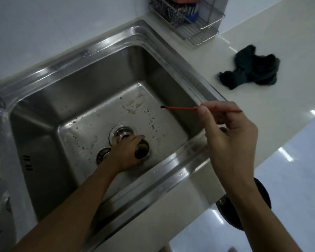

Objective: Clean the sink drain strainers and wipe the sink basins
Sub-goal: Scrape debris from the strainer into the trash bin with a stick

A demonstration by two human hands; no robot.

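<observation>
Steel strainer (123, 131) lies by the drain at centre frame, the left hand (128, 153) curled round it, likely steadying it. At right, the right hand (225, 128) pinches an orange brush (180, 108) over the basin (91, 106), poised to scrub.

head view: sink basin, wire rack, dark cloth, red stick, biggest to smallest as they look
1. sink basin
2. wire rack and dark cloth: about alike; the rack is cut off by the frame's top
3. red stick: long but very thin
</observation>
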